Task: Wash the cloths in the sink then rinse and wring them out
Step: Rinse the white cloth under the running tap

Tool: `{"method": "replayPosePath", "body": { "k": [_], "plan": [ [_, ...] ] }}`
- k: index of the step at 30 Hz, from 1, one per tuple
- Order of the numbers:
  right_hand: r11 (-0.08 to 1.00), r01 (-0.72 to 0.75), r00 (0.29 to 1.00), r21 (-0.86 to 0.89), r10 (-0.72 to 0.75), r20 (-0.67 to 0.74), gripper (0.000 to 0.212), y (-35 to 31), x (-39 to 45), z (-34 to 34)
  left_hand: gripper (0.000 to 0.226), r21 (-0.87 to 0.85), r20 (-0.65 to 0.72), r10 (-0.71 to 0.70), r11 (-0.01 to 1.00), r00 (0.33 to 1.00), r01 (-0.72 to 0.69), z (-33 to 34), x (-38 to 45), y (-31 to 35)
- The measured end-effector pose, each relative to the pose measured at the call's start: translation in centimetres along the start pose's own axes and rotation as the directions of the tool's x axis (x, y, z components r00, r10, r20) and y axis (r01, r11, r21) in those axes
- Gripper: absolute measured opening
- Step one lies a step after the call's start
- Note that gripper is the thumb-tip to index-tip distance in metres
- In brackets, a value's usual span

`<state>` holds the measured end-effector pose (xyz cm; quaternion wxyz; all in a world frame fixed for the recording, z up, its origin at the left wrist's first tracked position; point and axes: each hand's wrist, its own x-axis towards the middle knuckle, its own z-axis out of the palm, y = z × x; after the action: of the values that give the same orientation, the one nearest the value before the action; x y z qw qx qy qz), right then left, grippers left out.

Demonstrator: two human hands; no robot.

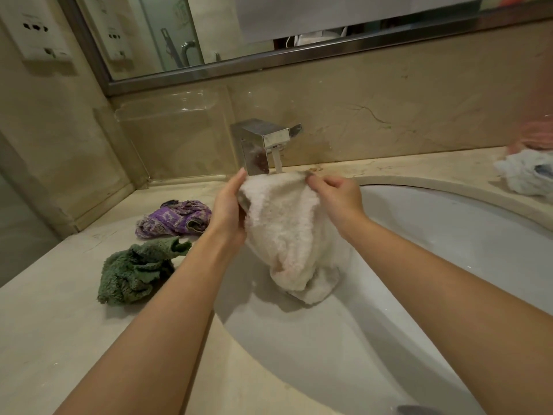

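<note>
I hold the white cloth [287, 232] up under the tap [263, 145], and water runs down from the tap onto its top edge. My left hand [229, 211] grips the cloth's left side with curled fingers. My right hand [335, 196] pinches the top right corner. The cloth hangs down into the sink [449, 250], below the tap. Left of the tap, on the counter [45, 319], lie a purple cloth [173, 218] and a green cloth [136, 272], both scrunched up. Far right of the tap sits a white and blue cloth [526, 175].
</note>
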<state>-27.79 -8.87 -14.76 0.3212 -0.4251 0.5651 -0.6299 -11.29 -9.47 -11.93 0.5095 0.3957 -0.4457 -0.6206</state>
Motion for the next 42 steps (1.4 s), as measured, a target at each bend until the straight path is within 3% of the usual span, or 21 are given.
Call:
{"method": "replayPosePath", "body": {
  "k": [3,5,7,10,17,29,35,42],
  "plan": [
    [1.0,0.025,0.998,-0.005,-0.025,-0.062,0.029,-0.2,0.3,0.1,0.044,0.174,-0.09,0.089,0.982,0.992,-0.072,-0.5,1.1,-0.6],
    [1.0,-0.01,0.997,0.025,0.012,-0.083,0.036,-0.2,0.6,0.4,0.046,0.271,-0.051,0.11,0.958,0.993,-0.092,-0.3,1.1,-0.9],
    [0.991,-0.085,0.99,0.103,0.096,-0.105,0.028,-0.3,0.8,0.6,0.036,0.309,0.008,0.095,0.946,0.995,-0.093,0.2,1.1,-1.2],
    [0.957,-0.169,0.968,0.234,0.206,-0.145,0.024,0.0,1.0,0.3,0.019,0.345,0.027,0.033,0.938,0.999,-0.04,0.7,0.7,-1.6],
    [0.914,-0.24,0.903,0.328,0.334,-0.271,0.027,1.3,1.0,-0.7,0.036,0.306,0.15,-0.151,0.947,0.977,0.1,1.6,0.3,-1.8],
    [0.977,-0.128,0.957,0.169,0.166,-0.237,0.034,1.9,0.5,0.1,0.052,0.22,0.155,-0.102,0.973,0.983,0.066,1.7,0.4,-1.7],
    [0.974,-0.13,0.939,0.185,0.181,-0.292,0.038,2.0,0.5,-0.1,0.05,0.274,0.232,-0.111,0.961,0.966,0.045,2.0,0.3,-1.9],
    [0.976,-0.119,0.94,0.183,0.17,-0.294,0.036,2.3,0.5,-0.2,0.043,0.234,0.197,-0.053,0.972,0.979,0.005,1.9,0.4,-1.8]
  ]
}}
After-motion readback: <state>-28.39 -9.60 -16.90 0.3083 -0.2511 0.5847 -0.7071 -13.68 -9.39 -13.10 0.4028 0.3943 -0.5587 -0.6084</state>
